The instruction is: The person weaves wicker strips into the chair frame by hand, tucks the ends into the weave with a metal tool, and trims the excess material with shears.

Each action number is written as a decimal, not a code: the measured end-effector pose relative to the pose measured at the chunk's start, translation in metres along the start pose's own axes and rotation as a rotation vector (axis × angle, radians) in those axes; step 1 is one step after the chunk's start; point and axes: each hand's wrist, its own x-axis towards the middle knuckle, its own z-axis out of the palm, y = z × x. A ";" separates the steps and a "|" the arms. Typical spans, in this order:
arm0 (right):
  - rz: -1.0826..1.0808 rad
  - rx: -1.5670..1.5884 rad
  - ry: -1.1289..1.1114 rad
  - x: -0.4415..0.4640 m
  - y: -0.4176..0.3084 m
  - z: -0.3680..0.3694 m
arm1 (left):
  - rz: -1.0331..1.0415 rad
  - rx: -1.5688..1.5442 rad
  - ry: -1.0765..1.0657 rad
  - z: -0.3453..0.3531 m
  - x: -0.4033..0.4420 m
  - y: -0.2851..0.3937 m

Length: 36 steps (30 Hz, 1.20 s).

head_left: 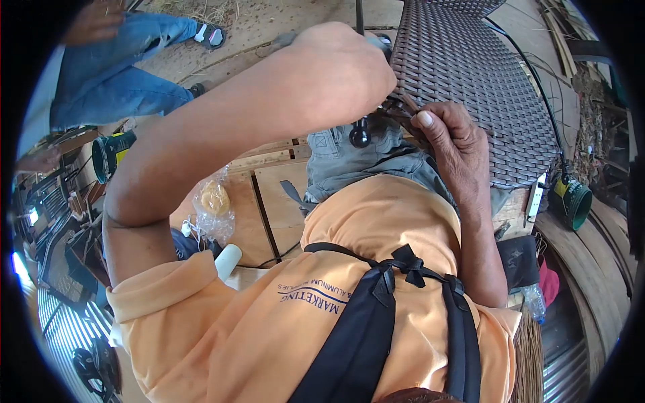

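Note:
My left hand [349, 70] is closed in a fist at the near edge of the dark brown woven seat [470, 87]; its fingers are turned away, so what it grips is hidden. A thin dark rod [359, 17] rises beyond the fist, and a black rounded knob [361, 133] shows below the wrist. Whether the two are one piece I cannot tell. Beside it, my right hand [453, 138] pinches a flat brown wicker strip [408, 107] between thumb and fingers, close to the seat's edge.
At upper left stands another person in blue jeans [127, 74]. A plastic bag with bread [215, 201] lies on the wooden platform [279, 201] at my left. Right of the seat are a power strip [535, 198], a green container [573, 203] and a black cable [531, 64].

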 end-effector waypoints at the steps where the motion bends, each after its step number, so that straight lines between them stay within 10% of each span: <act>1: -0.008 0.013 0.000 0.001 0.000 0.000 | -0.027 0.009 0.003 -0.005 -0.001 -0.001; 22: -0.042 0.062 0.024 -0.001 0.006 0.001 | 0.056 -0.149 -0.416 -0.049 0.030 -0.016; 32: -0.063 0.015 0.050 0.000 0.007 0.005 | 0.134 -0.065 -0.068 -0.003 0.016 -0.008; 36: -0.025 0.036 0.056 0.000 0.006 0.005 | 0.057 -0.005 -0.312 -0.031 0.026 -0.004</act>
